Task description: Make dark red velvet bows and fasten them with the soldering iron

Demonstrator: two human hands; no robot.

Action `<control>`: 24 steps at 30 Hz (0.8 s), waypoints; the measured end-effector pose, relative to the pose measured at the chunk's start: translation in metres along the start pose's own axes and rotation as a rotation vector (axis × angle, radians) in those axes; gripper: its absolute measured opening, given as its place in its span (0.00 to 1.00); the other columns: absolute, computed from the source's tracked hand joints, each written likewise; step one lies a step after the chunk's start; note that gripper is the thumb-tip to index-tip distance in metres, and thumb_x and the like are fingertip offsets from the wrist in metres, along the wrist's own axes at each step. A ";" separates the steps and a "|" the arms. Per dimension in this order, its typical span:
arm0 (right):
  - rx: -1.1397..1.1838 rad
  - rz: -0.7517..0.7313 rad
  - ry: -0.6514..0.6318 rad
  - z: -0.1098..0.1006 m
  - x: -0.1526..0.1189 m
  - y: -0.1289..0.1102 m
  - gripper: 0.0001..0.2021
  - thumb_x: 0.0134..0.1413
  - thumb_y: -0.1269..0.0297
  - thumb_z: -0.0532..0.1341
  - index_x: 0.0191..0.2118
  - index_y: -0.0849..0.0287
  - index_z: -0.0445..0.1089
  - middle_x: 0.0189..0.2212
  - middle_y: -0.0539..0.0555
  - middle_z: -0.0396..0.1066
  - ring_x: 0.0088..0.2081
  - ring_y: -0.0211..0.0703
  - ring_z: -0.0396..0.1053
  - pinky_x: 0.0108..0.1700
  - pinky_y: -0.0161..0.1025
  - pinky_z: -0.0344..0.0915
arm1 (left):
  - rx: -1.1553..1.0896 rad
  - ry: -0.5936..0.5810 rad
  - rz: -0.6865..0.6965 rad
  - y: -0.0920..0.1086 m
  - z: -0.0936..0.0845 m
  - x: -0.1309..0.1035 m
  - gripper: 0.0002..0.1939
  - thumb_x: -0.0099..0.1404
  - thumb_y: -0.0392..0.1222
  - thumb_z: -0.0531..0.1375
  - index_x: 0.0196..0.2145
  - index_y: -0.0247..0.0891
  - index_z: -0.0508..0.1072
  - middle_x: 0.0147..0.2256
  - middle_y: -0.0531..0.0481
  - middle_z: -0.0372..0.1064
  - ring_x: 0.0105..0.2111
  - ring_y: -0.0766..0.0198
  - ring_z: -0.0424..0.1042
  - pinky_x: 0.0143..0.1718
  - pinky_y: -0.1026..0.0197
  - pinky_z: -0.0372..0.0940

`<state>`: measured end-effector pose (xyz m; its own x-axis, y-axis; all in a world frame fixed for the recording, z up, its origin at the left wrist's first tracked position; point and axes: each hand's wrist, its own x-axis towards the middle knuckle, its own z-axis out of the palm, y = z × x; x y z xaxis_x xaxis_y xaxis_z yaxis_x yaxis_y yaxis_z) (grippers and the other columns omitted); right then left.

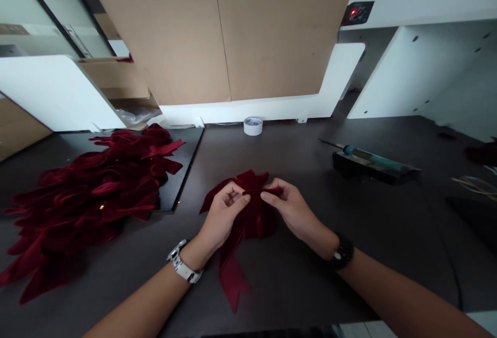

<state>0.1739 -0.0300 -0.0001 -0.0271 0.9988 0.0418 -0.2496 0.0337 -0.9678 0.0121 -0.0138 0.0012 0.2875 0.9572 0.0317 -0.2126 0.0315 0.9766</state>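
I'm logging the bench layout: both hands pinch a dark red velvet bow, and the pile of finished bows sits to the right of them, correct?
Not quite. The head view shows the pile of bows to the left of the hands, not the right. Both the left hand and right hand do pinch the dark red velvet bow.

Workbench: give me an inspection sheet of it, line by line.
Surface: dark tabletop, matte, with a black mat at left.
Job's things: red velvet bow lying flat on the table, tails pointing toward the person.
Clutter: pile of red bows at left, partly on the mat; tape roll at the back; soldering iron on its stand, right.
Grippers: left hand and right hand both pinch the bow's centre.
Cables: a dark cord runs along the table at right; pale wires at far right.
Surroundings: cardboard panels and white frames behind.
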 end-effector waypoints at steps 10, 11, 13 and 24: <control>0.007 0.050 -0.039 -0.002 0.000 -0.007 0.14 0.39 0.60 0.70 0.26 0.60 0.65 0.26 0.49 0.67 0.29 0.35 0.63 0.34 0.34 0.60 | 0.031 -0.022 0.091 0.009 -0.001 -0.003 0.13 0.56 0.40 0.64 0.23 0.35 0.62 0.25 0.56 0.62 0.26 0.72 0.60 0.30 0.69 0.56; -0.002 0.045 -0.040 -0.002 0.000 -0.007 0.14 0.39 0.59 0.70 0.26 0.60 0.66 0.26 0.49 0.67 0.29 0.35 0.63 0.34 0.34 0.61 | 0.038 -0.023 0.095 0.010 -0.001 -0.003 0.13 0.55 0.40 0.64 0.23 0.35 0.62 0.26 0.55 0.63 0.27 0.72 0.60 0.30 0.69 0.57; -0.019 0.027 -0.036 -0.003 0.001 -0.009 0.13 0.39 0.60 0.69 0.26 0.60 0.67 0.27 0.49 0.68 0.30 0.36 0.64 0.34 0.35 0.62 | 0.055 -0.025 0.096 0.012 -0.001 -0.002 0.13 0.55 0.40 0.64 0.23 0.35 0.62 0.28 0.53 0.65 0.28 0.71 0.62 0.32 0.68 0.58; -0.012 0.007 -0.006 0.000 0.001 -0.007 0.15 0.38 0.61 0.69 0.22 0.59 0.62 0.24 0.48 0.65 0.27 0.34 0.61 0.32 0.34 0.60 | -0.052 0.012 -0.048 0.005 0.001 -0.001 0.15 0.53 0.41 0.65 0.24 0.35 0.61 0.23 0.58 0.59 0.23 0.73 0.57 0.27 0.69 0.53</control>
<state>0.1754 -0.0293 0.0064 -0.0345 0.9987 0.0368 -0.2380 0.0275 -0.9709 0.0114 -0.0149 0.0066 0.2878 0.9575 -0.0177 -0.2475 0.0923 0.9645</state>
